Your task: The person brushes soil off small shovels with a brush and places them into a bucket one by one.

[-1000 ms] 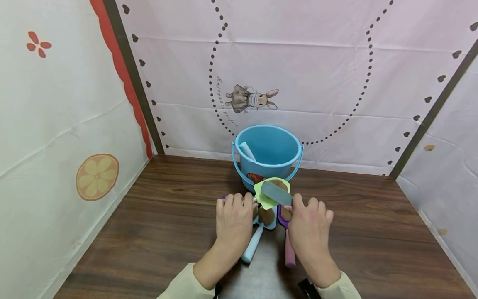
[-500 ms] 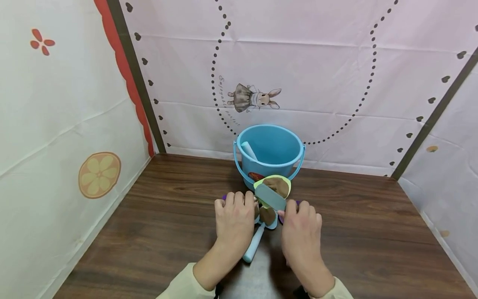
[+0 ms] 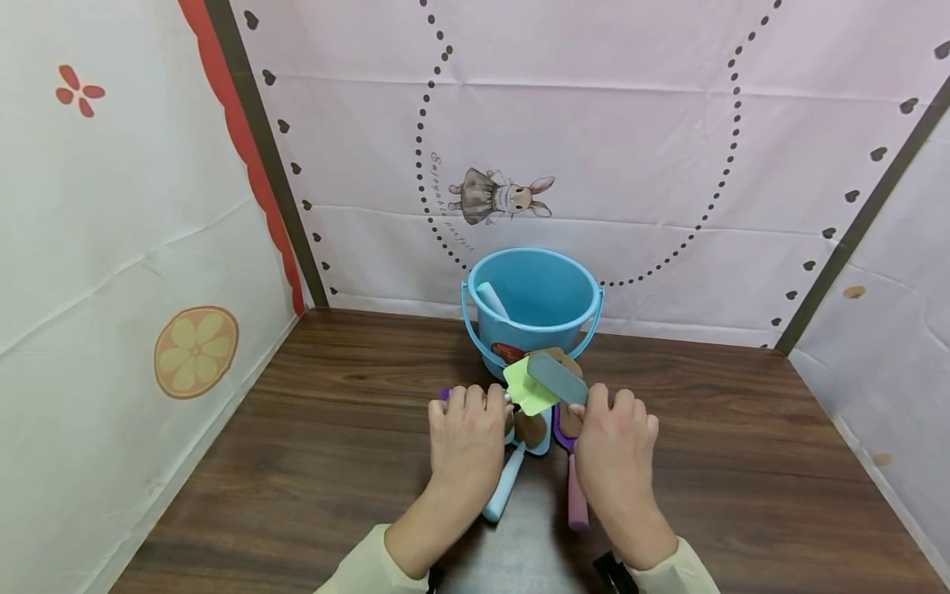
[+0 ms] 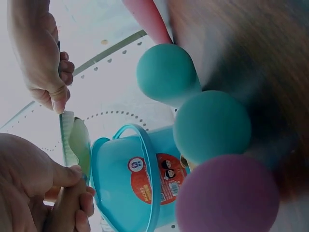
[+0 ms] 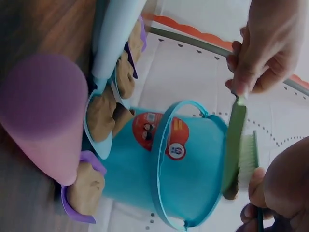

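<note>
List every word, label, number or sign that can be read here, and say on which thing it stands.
"Enjoyable", sideways on the back cloth; the word after it is unclear, perhaps "perfect".
"BUCKET", on the red label of the bucket, in the left wrist view.
Too small or blurred to read: the label's other print, barcode and round emblem.

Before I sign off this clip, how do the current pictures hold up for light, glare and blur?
Head view: evenly lit, mostly clear, pale glare on the wooden tabletop near the bottom edge; left wrist view: hazy, the printed backdrop washed out, the purple handle end large and soft near the lens; right wrist view: pink handle likewise soft, brush bristles blurred.
</note>
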Motion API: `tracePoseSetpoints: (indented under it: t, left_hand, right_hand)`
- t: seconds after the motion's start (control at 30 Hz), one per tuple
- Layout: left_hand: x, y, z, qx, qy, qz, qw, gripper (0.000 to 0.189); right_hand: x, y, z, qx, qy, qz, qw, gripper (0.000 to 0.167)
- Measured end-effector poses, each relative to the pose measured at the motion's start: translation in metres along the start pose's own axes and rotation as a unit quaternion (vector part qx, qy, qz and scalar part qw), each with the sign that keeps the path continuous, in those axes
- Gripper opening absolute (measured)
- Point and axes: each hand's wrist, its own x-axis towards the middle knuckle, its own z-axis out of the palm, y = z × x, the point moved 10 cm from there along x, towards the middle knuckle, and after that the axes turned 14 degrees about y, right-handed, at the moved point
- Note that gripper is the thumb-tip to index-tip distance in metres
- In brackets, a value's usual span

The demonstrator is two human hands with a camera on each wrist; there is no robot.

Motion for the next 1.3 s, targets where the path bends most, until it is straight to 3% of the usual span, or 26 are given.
tracePoseSetpoints:
  t: [0.13,0.3,0.4,0.53,0.7,0.8,0.93,1.13,1.3]
  left_hand:
    - [0.0,-0.003,-0.001,0.003,0.008,-0.007,0.9999,0.032]
    - [0.002,0.001,-0.004,0.002,0.022,0.0,0.9997,0.03]
    - [0.002,0.004,-0.006,0.002,0.027,0.005,0.9996,0.03]
    - [0.002,0.004,-0.008,-0.009,0.032,0.002,0.9995,0.033]
    - [0.001,0.003,-0.009,-0.02,0.029,0.0,0.9994,0.033]
    - [0.001,0.001,-0.01,-0.018,0.029,0.001,0.9994,0.033]
    - [0.001,-0.001,-0.009,-0.013,0.028,-0.003,0.9995,0.033]
    - [0.002,-0.001,-0.009,-0.011,0.018,-0.003,0.9998,0.031]
    - [0.001,0.0,-0.01,-0.011,0.021,0.003,0.9997,0.033]
  right_hand:
    - [0.001,-0.004,-0.008,0.013,0.01,-0.001,0.9999,0.037]
    - [-0.01,-0.033,-0.01,0.018,0.0,-0.06,0.998,0.038]
    - [-0.013,-0.037,-0.008,0.002,-0.007,-0.064,0.9979,0.038]
    - [-0.005,-0.018,-0.004,-0.003,-0.001,-0.034,0.9994,0.036]
    - [0.015,0.03,-0.016,-0.01,0.056,0.028,0.998,0.033]
    - [0.02,0.042,-0.024,-0.011,0.069,0.045,0.9965,0.032]
    - [0.011,0.017,-0.02,0.012,0.029,0.018,0.9994,0.033]
    - [-0.012,-0.036,-0.012,0.006,-0.022,-0.069,0.9974,0.038]
    - [-0.012,-0.034,-0.008,-0.002,-0.009,-0.069,0.9975,0.037]
